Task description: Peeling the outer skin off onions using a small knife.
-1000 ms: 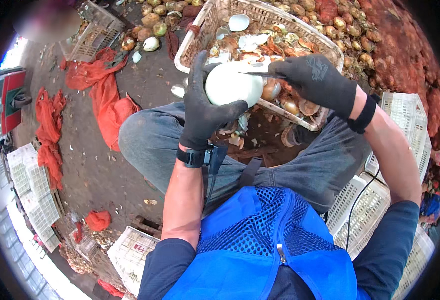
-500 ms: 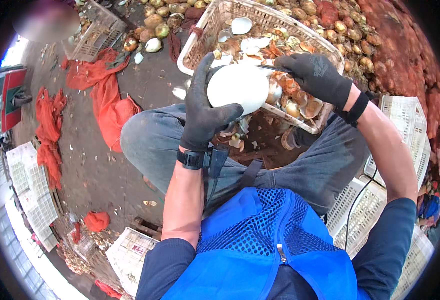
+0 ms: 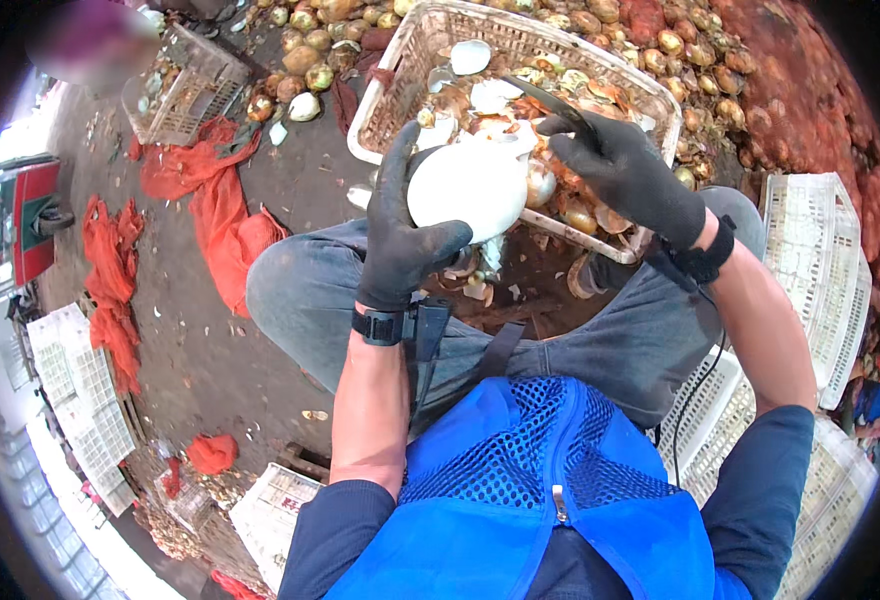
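- The left hand (image 3: pixel 400 245) in a black glove is wrapped around one big white peeled onion (image 3: pixel 465 188), with the thumb across the near side and the fingers up the far side.
- The onion is held in the air above the person's knees, just in front of the near rim of the white basket (image 3: pixel 380 105).
- Half a second ago the right hand lay close over the top of the onion. Now it has pulled away to the right and up a little, and the onion shows whole.
- The right hand (image 3: pixel 625 170), also in a black glove, is closed on one dark knife (image 3: pixel 550 100). The blade points up and to the left over the basket.
- The left hand and the onion sit in much the same place as before.
- Count: two gloved hands, one peeled onion in the hand, one knife.
- There is one white basket in front, filled with onion skins and pieces, too many to count.
- One smaller grey crate (image 3: pixel 175 85) stands far off to the upper left.
- A big heap of brown onions (image 3: pixel 720 70) lies behind and to the right of the basket, too many to count.
- Red net bags (image 3: pixel 210 200) lie on the dirty floor (image 3: pixel 200 360) at the left; I see at least three bunches.
- White crates (image 3: pixel 820 270) are stacked at the right.
- One black band with a small box sits on the left wrist.
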`<state>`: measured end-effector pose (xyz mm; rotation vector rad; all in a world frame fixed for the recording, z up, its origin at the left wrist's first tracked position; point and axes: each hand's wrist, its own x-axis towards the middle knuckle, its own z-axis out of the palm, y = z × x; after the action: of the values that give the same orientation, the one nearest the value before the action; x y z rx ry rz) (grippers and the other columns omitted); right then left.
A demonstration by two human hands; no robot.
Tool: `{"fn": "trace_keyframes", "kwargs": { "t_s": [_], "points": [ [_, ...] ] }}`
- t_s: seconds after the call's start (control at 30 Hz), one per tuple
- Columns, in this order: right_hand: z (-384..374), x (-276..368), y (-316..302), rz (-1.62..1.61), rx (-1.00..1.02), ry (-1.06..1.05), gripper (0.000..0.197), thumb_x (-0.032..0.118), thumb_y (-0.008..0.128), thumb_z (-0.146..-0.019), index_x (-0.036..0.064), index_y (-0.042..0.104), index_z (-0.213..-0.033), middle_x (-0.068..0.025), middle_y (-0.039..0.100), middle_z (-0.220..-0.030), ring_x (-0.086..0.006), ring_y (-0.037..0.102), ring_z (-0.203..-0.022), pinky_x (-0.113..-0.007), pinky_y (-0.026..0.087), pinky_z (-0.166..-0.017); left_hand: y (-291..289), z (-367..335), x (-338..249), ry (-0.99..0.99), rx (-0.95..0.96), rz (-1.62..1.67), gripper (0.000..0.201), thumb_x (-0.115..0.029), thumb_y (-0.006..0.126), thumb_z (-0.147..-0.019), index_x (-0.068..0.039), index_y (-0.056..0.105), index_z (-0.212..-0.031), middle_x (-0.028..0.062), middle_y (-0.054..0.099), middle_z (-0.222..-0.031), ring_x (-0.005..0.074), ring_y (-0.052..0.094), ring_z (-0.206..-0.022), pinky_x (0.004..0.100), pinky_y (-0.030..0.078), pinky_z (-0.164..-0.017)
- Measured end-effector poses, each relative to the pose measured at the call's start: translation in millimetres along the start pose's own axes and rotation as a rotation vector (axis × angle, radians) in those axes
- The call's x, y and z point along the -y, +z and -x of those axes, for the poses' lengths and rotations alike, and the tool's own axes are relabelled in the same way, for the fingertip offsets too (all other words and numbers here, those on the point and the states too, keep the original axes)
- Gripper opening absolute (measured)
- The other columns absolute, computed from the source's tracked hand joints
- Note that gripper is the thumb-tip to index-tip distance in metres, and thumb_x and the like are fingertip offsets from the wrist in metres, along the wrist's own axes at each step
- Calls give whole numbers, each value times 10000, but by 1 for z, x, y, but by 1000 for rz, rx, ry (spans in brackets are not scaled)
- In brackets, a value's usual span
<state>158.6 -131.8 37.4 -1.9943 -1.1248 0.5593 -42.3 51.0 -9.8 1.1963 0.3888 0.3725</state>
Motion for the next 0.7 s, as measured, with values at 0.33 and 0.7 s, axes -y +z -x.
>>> {"fn": "trace_keyframes", "kwargs": {
  "t_s": [0.33, 0.7],
  "points": [
    [-32, 26, -2, 70, 207, 43, 435, 381, 727, -808, -52, 694, -832, -158, 612, -616, -258, 589, -560, -403, 499, -588, 18, -1, 5, 129, 107, -276, 1284, -309, 943, -565, 25, 234, -1582, 184, 603, -1298, 266, 624, -1186, 393, 519, -1018],
    [-50, -33, 14, 229, 34, -112, 357, 300, 733, -893, -53, 689, -928, -132, 536, -607, -153, 520, -577, -389, 447, -572, 21, 6, -6, 45, 175, -73, 1209, -218, 856, -556, 22, 261, -1580, 196, 587, -1365, 281, 616, -1236, 410, 512, -1050]
  ]
}}
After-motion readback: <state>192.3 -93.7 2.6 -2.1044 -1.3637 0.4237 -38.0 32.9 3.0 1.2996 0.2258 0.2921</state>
